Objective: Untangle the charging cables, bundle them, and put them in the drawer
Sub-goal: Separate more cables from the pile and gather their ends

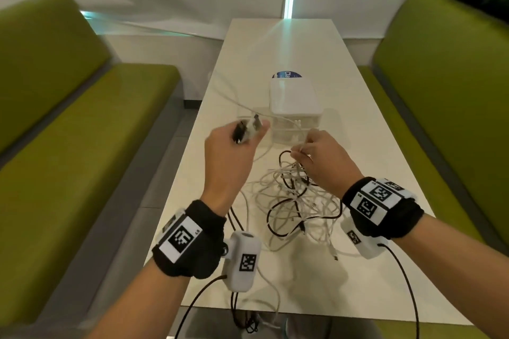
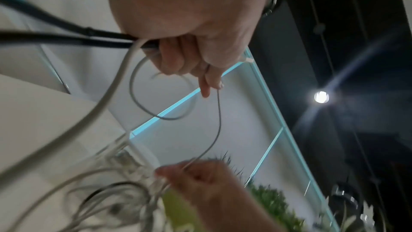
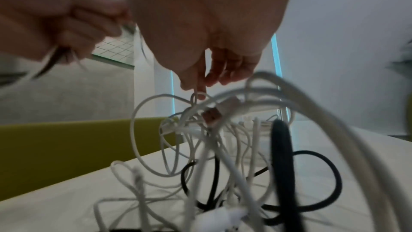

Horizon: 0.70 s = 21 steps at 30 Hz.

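A tangle of white and black charging cables [image 1: 292, 201] lies on the white table [image 1: 358, 124] in front of me. My left hand [image 1: 242, 132] is raised above the table and grips several cable ends, black and white, in its curled fingers [image 2: 176, 59]. My right hand [image 1: 305, 151] pinches a thin white cable [image 3: 196, 98] at the top of the tangle and lifts it. A thin cable [image 2: 219, 121] runs between the two hands. Behind the hands stands a small white drawer unit [image 1: 294, 107]; its clear drawers hold white cables.
Green bench seats [image 1: 82, 132] flank the table on both sides. A blue round sticker [image 1: 285, 75] sits behind the drawer unit. Black cables hang over the table's near edge [image 1: 239, 316]. The far half of the table is bare.
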### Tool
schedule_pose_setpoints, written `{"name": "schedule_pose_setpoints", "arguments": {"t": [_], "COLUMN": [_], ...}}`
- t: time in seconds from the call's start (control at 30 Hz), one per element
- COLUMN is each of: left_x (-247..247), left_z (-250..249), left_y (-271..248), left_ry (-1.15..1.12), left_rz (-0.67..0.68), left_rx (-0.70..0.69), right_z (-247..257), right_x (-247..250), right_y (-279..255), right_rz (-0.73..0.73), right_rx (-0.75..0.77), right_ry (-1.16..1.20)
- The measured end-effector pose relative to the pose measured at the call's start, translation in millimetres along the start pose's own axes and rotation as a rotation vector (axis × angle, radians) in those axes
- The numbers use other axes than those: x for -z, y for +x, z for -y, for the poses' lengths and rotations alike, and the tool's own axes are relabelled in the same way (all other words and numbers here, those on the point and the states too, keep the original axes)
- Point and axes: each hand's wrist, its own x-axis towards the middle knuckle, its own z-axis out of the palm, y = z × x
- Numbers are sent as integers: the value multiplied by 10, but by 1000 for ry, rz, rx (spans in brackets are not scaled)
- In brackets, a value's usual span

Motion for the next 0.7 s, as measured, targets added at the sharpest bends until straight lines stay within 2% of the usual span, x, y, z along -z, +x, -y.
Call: {"name": "schedule_pose_setpoints", "arguments": {"t": [0.1,0.2,0.33,0.47,0.57,0.7], "left_x": [-123,-250,-364,-374,-288,-126], "left_z": [152,143,155,169,75,-216], "left_y": [-143,-203,-122,-69,-8,60], "left_ry": [126,133,171,242,175,-16], "left_rz": [206,235,211,155,77,-57], "left_rx": [70,71,63,-15,-69,-110], "right_z": [63,122,139,63,-22,-49], "right_x": [36,51,17,-43,-68,-116], "right_y": [-30,-70,-139,-123,-120,-150], "right_rz": [21,87,27,42,125,135], "right_rx": [40,90,177,137,33,40], "right_ry": [-12,-80,-70,-43,-39,-51]}}
